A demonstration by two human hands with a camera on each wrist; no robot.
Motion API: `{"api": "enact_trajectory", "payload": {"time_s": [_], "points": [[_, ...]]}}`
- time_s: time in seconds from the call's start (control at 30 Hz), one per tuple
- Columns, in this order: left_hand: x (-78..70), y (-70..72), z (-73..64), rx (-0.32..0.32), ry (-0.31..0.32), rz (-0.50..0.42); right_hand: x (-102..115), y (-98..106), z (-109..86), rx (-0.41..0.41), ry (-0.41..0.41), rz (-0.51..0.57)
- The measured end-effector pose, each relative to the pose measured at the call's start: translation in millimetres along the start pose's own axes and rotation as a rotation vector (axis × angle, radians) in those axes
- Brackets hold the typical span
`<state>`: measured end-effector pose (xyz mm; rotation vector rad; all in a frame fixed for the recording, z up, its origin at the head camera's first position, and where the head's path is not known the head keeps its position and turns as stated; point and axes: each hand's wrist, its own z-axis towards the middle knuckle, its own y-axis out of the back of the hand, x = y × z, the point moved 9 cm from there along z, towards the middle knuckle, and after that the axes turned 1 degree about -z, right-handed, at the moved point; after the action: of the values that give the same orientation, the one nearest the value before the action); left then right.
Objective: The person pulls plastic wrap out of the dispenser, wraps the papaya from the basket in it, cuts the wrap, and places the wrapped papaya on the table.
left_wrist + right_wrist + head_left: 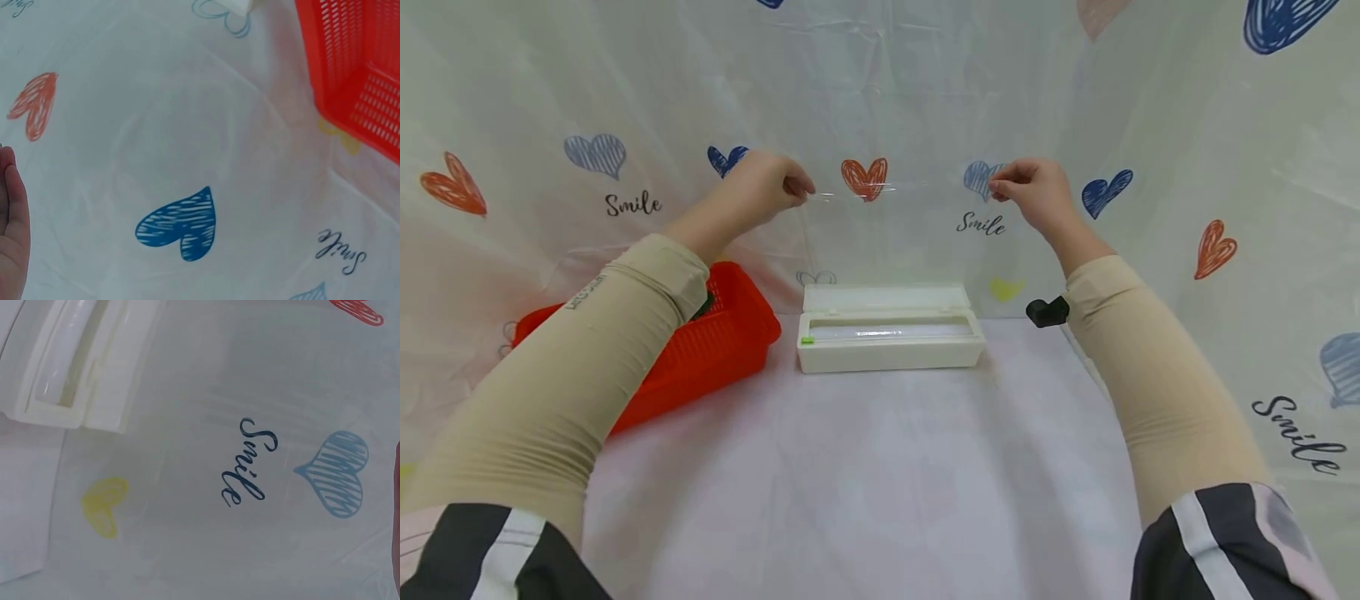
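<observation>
1. Heart-printed backdrop (pixel 625 100) behind white table (pixel 865 467).
2. Far left: red basket (pixel 722 333).
3. Left hand (pixel 760 187) pinching clear film (pixel 880 242), raised above white dispenser box (pixel 887 329).
4. Right hand (pixel 1033 192) pinching the film's right corner.

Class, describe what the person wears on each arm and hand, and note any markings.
Both hands, left hand and right hand, are bare. Each forearm wears a snug beige sleeve; the left one carries small dark lettering. Above them show dark upper sleeves with white stripes.
</observation>
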<state>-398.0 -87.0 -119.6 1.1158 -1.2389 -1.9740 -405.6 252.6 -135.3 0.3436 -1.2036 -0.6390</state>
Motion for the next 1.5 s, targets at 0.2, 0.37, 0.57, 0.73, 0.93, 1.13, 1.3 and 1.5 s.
{"api": "enact_trajectory", "payload": {"time_s": [0.2, 0.37, 0.57, 0.73, 0.93, 1.13, 1.3, 1.5], "points": [[-12.0, 16.9, -12.1, -0.039, 0.006, -0.001, 15.0, 9.5, -7.4, -0.007, 0.006, 0.028], [-29.4, 22.5, -44.9, -0.113, -0.036, 0.013, 22.1, 21.7, -33.6, -0.013, 0.064, 0.011], [-54.7, 11.5, -94.0, -0.251, -0.192, 0.014, 14.6, 36.5, -72.4, -0.001, 0.154, -0.093], [-71.2, -5.9, -124.1, -0.303, -0.265, -0.123, 2.9, 46.0, -101.3, 0.035, 0.224, -0.054], [-82.2, -27.0, -157.0, -0.305, -0.254, -0.187, 1.7, 46.6, -134.0, 0.117, 0.397, 0.011], [-83.0, -54.3, -195.7, -0.313, -0.277, -0.251, 2.5, 41.5, -168.4, 0.204, 0.639, 0.039], [-82.7, -77.5, -221.3, -0.323, -0.347, -0.244, -5.0, 30.0, -198.5, 0.412, 0.785, 0.306], [-80.0, -105.5, -240.3, -0.189, -0.403, -0.308, -24.9, 8.7, -227.7, 0.599, 0.765, 0.401]]}}
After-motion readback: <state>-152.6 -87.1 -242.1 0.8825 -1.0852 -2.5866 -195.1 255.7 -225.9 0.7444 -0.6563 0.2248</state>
